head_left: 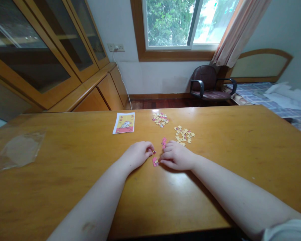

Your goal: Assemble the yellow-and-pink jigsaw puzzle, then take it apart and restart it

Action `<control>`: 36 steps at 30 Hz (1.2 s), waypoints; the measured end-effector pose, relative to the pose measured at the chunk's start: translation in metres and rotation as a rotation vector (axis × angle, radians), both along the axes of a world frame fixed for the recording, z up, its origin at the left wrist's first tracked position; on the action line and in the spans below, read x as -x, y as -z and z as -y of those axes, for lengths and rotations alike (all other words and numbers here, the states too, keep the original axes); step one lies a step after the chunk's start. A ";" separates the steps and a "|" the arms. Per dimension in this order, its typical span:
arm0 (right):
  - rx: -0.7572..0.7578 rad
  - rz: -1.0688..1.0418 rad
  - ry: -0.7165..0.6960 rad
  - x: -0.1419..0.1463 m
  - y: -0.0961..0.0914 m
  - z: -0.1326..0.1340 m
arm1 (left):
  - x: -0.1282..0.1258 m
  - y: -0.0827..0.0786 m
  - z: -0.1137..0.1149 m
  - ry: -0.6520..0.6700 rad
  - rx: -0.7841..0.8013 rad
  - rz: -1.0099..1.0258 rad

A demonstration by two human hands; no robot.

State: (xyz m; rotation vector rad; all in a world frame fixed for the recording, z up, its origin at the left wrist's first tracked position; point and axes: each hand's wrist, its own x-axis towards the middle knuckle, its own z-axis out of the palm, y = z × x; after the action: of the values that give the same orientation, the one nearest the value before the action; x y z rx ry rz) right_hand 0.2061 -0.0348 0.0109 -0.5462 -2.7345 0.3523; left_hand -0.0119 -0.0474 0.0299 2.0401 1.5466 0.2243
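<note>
Between thumb and index finger, my left hand [140, 153] pinches a small dark-and-pink puzzle piece [154, 152] just above the table. Right below it lies a joined pink puzzle section [155, 162] with a pale figure on it. My right hand [177, 155] rests palm down with its fingers spread, the lower fingertips close to that section's right edge. Beyond its index finger are more pink puzzle pieces [164, 142], partly covered by the hand. A scattered group of yellow pieces [185, 134] lies just past my right knuckles.
Another pile of mixed pieces [160, 119] sits near the table's far edge. To its left lies a printed picture card [124, 123]. A clear plastic bag [21, 149] is at the far left of the wooden table [90, 144]. An office chair [207, 83] stands beyond.
</note>
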 end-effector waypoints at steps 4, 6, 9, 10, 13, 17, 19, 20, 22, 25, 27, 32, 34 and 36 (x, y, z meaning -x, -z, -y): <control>0.029 0.009 -0.010 0.001 -0.002 0.002 | 0.002 0.005 -0.002 -0.026 0.056 0.139; 0.048 0.017 -0.022 0.002 -0.004 0.003 | 0.003 0.007 -0.003 -0.031 0.078 0.164; 0.066 0.026 -0.030 0.003 -0.005 0.004 | 0.002 0.009 -0.003 -0.033 0.102 0.156; 0.067 0.027 -0.027 0.003 -0.005 0.004 | 0.002 0.009 -0.003 -0.032 0.108 0.148; 0.062 0.035 -0.015 0.003 -0.005 0.005 | 0.002 0.009 -0.002 -0.032 0.125 0.123; 0.072 0.050 -0.012 0.003 -0.006 0.004 | 0.003 0.009 -0.002 -0.033 0.136 0.123; 0.085 0.052 -0.011 0.003 -0.005 0.004 | 0.003 0.010 -0.002 -0.039 0.135 0.122; 0.089 0.053 -0.010 0.003 -0.005 0.004 | 0.003 0.010 -0.002 -0.042 0.135 0.120; 0.094 0.053 -0.010 0.003 -0.004 0.004 | 0.002 0.010 -0.002 -0.045 0.134 0.115; 0.098 0.050 -0.013 0.004 -0.004 0.005 | 0.000 0.010 -0.002 -0.044 0.130 0.103; 0.100 0.045 -0.014 0.004 -0.004 0.005 | 0.000 0.010 -0.003 -0.050 0.132 0.095; 0.102 0.041 -0.015 0.003 -0.004 0.004 | 0.000 0.011 -0.004 -0.057 0.139 0.100; 0.104 0.040 -0.022 0.003 -0.003 0.004 | 0.000 0.011 -0.004 -0.055 0.140 0.103; 0.108 0.036 -0.032 0.004 -0.002 0.004 | 0.000 0.012 -0.004 -0.056 0.138 0.098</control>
State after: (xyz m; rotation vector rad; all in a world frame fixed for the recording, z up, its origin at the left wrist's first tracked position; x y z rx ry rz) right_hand 0.2016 -0.0388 0.0125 -0.5422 -2.7741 0.5058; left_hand -0.0118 -0.0433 0.0179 1.8544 1.5172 0.2284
